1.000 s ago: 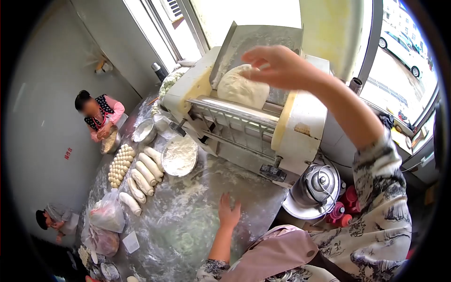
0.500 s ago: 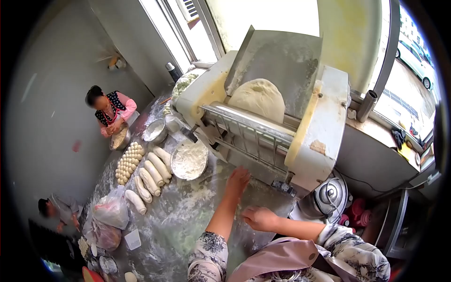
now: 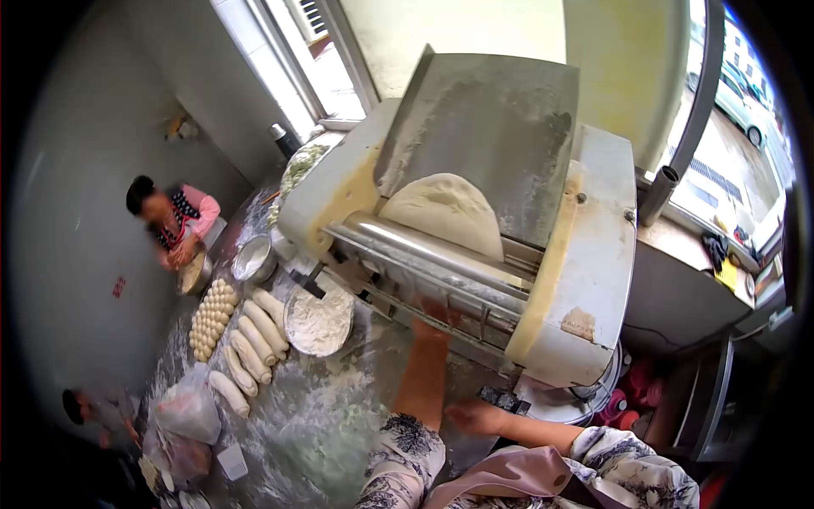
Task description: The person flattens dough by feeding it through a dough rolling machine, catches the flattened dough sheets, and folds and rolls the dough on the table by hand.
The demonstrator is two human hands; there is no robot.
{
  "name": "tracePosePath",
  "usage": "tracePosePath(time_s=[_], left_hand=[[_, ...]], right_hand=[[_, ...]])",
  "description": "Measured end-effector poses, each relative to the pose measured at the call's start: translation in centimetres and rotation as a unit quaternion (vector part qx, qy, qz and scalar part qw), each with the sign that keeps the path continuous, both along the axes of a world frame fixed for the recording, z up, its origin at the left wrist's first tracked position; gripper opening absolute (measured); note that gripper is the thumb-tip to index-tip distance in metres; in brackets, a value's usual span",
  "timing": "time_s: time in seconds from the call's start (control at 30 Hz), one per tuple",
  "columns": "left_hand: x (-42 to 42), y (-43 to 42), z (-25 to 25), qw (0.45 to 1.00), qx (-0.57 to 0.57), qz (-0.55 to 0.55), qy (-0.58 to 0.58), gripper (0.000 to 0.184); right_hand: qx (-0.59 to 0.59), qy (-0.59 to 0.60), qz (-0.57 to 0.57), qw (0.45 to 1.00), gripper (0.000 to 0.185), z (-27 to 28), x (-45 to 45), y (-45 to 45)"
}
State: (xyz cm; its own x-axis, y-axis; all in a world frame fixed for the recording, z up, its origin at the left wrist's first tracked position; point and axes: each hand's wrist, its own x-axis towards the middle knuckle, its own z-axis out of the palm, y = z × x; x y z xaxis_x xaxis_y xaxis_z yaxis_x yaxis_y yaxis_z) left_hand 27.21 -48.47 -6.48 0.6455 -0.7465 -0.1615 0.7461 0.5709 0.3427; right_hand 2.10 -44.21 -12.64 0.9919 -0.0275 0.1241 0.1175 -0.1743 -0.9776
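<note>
A pale round of dough (image 3: 445, 212) lies at the foot of the metal chute (image 3: 500, 110), its lower edge against the shiny roller (image 3: 424, 254) of a dough sheeter (image 3: 598, 246). My left hand (image 3: 437, 316) reaches up to the front of the machine beneath the roller, behind the bar guard (image 3: 407, 307). Blur and the bars hide its fingers. My right hand (image 3: 476, 417) hovers low in front of the machine, near a black knob (image 3: 502, 399). Its fingers are loosely curled, and nothing shows in them.
Left on the floury table (image 3: 318, 433) are a bowl of flour (image 3: 318, 321), several dough rolls (image 3: 252, 339), rows of small dough pieces (image 3: 212, 318), plastic bags (image 3: 188, 407) and a white scraper (image 3: 232, 462). One person (image 3: 174, 216) handles a bowl; another (image 3: 97, 411) is at lower left.
The camera view has shifted closer to the machine. My left hand has gone from the table up to the roller front. The dough sits lower on the chute. My right hand stays low.
</note>
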Motion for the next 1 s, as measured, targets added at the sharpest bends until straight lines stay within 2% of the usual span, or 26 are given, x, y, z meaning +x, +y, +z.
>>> tracePosePath(time_s=[0.07,0.1,0.13,0.2,0.27,0.3,0.4,0.43,0.5,0.57,0.67,0.77,0.87,1.0], left_hand=[[-2.1,0.4,5.9,0.986,-0.164,-0.027,-0.013,0.063],[-2.7,0.3,7.3,0.967,-0.245,-0.069,-0.001,0.069],[-3.7,0.7,9.1,0.996,0.044,0.066,-0.044,0.065],[-2.9,1.6,5.8,0.994,0.020,0.106,-0.005,0.060],[-2.8,2.3,4.9,0.996,-0.048,0.071,-0.033,0.056],[-3.3,2.4,5.7,0.995,-0.050,0.089,-0.012,0.053],[-3.3,3.2,4.1,0.994,-0.037,0.074,-0.067,0.050],[-3.2,3.2,3.1,0.993,-0.077,0.068,-0.066,0.050],[-3.2,3.5,1.7,0.978,-0.190,0.032,-0.085,0.050],[-3.5,5.6,1.8,0.996,-0.016,0.088,0.025,0.051],[-4.1,8.7,2.5,0.999,0.008,0.050,0.009,0.051],[-5.1,11.4,3.1,0.981,0.152,0.102,-0.067,0.052],[-5.3,13.9,2.7,0.986,0.111,0.113,0.047,0.051],[-6.5,15.9,3.0,0.989,0.109,0.103,0.008,0.050]], right_hand=[[0.057,-0.057,-0.027,0.996,0.022,-0.5,0.8,0.6],[0.083,-0.087,-0.038,0.992,0.022,-0.8,1.2,0.9],[0.109,-0.118,-0.046,0.986,0.023,-0.9,1.5,1.3],[0.143,-0.138,-0.065,0.978,0.024,-1.1,2.2,1.9],[0.166,-0.134,-0.088,0.973,0.025,-0.9,3.0,2.4],[0.175,-0.128,-0.100,0.971,0.026,-1.0,3.6,2.6],[0.196,-0.105,-0.138,0.965,0.028,-0.8,5.8,1.7],[0.202,-0.098,-0.147,0.963,0.028,0.6,6.6,1.2],[0.212,-0.086,-0.165,0.959,0.029,-0.4,7.5,0.5],[0.221,-0.076,-0.179,0.956,0.031,-0.3,8.4,0.2],[0.237,-0.063,-0.193,0.950,0.032,0.1,9.5,0.0],[0.247,-0.054,-0.201,0.946,0.034,0.6,10.4,0.1],[0.257,-0.045,-0.207,0.943,0.036,1.1,11.2,0.5],[0.268,-0.039,-0.217,0.938,0.039,1.6,12.2,3.1]])
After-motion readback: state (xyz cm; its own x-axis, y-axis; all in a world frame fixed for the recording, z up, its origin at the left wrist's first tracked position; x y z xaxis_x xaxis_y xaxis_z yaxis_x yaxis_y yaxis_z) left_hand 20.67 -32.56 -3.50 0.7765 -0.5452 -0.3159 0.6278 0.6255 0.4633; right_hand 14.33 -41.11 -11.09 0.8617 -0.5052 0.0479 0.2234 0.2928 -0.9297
